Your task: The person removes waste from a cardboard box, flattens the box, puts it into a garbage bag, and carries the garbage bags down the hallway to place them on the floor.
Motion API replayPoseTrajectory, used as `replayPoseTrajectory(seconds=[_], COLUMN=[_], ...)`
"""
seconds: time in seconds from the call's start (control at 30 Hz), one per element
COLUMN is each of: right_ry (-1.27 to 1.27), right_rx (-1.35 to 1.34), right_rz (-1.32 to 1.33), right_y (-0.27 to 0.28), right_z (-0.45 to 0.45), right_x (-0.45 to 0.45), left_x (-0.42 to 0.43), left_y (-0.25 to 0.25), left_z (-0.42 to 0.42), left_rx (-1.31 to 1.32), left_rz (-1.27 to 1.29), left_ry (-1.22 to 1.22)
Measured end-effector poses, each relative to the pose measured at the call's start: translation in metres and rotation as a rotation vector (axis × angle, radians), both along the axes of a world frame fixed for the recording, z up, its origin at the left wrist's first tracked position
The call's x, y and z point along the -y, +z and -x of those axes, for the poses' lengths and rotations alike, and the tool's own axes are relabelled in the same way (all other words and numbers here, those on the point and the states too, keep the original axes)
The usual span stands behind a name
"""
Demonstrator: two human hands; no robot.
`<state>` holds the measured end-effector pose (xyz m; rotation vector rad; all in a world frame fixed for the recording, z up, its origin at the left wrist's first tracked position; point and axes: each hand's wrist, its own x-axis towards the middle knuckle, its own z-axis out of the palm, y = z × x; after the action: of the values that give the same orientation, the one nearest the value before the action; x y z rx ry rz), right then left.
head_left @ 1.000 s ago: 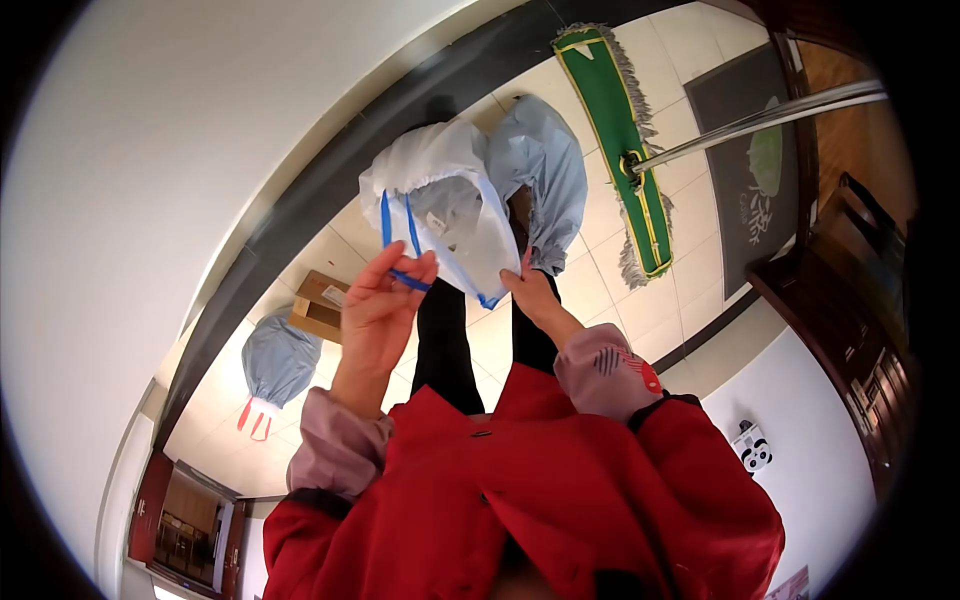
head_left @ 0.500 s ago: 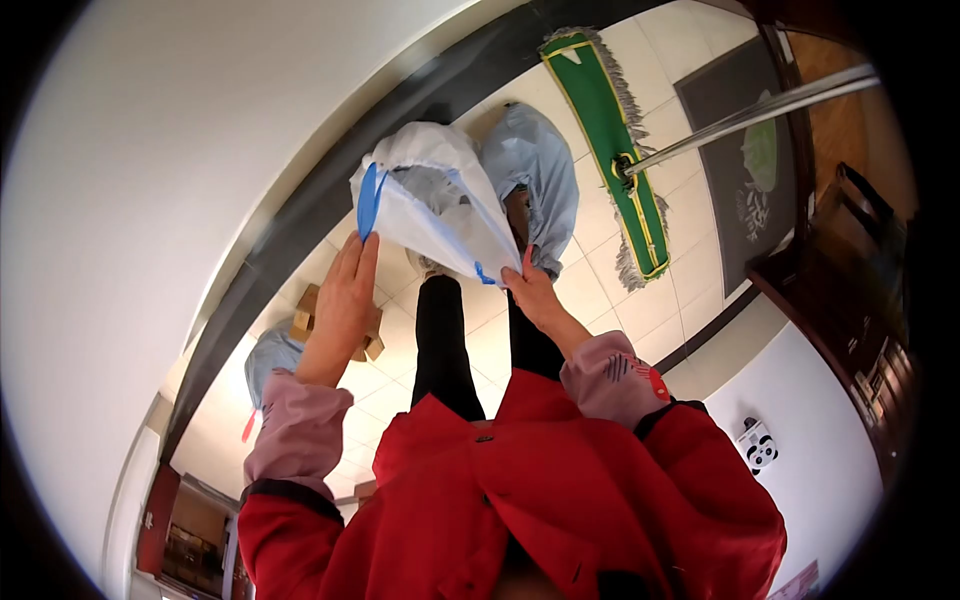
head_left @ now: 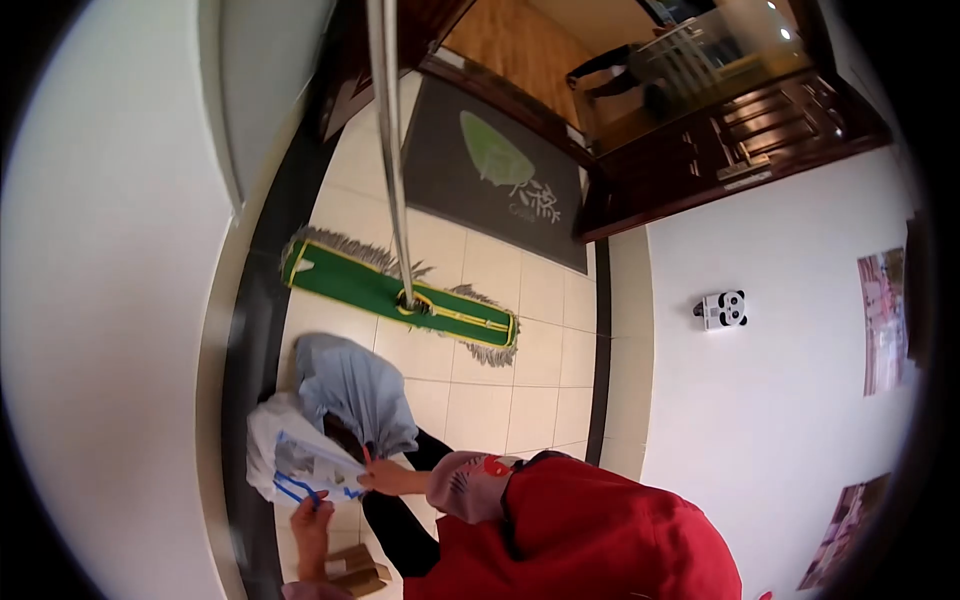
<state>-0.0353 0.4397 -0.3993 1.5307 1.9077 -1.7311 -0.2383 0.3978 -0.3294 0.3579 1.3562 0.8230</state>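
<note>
A white plastic bag (head_left: 262,440) with blue drawstrings hangs open at the lower left of the head view, some pale contents showing dimly inside. My left hand (head_left: 312,522) is closed on the blue drawstring (head_left: 294,488) at the bag's near side. With closed fingers, my right hand (head_left: 385,478) grips the rim of the same bag at its right corner. Just behind it stands a grey-blue bag (head_left: 352,380), its mouth partly open on something dark. A small red strip shows beside my right fingers; I cannot tell which bag it belongs to.
A green flat mop (head_left: 350,292) with grey fringe lies across the tiles, its metal pole (head_left: 392,150) rising upward. Beyond it are a dark doormat (head_left: 440,150) and an open wooden door (head_left: 740,140). Cardboard (head_left: 355,570) lies near my feet. A person (head_left: 615,75) is past the doorway.
My view has swung to the right, so the bags and hands now sit at lower left and the doorway shows. My left fingers have curled around the blue drawstring; my right hand keeps its grip.
</note>
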Motion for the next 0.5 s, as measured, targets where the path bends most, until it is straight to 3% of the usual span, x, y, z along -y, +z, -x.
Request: replayPoseTrajectory(seconds=[0.03, 0.13, 0.23, 0.33, 0.5], right_ry=[0.004, -0.056, -0.061, -0.063, 0.046], right_rx=[0.002, -0.048, -0.075, -0.059, -0.039], right_rz=[0.028, 0.083, 0.047, 0.081, 0.06], right_y=[-0.002, -0.004, -0.001, -0.001, 0.011], right_z=[0.001, 0.003, 0.004, 0.004, 0.007], right_x=[-0.001, 0.0, 0.0, -0.001, -0.007], left_x=[-0.007, 0.003, 0.013, 0.013, 0.015], left_y=[0.004, -0.022, -0.041, -0.046, -0.034], left_z=[-0.01, -0.036, -0.047, -0.046, -0.038], left_rx=[-0.223, -0.776, -0.814, -0.9, -0.877], left_rz=[-0.133, -0.742, -0.607, -0.671, -0.619], left_ry=[-0.245, -0.579, -0.694, -0.624, -0.743])
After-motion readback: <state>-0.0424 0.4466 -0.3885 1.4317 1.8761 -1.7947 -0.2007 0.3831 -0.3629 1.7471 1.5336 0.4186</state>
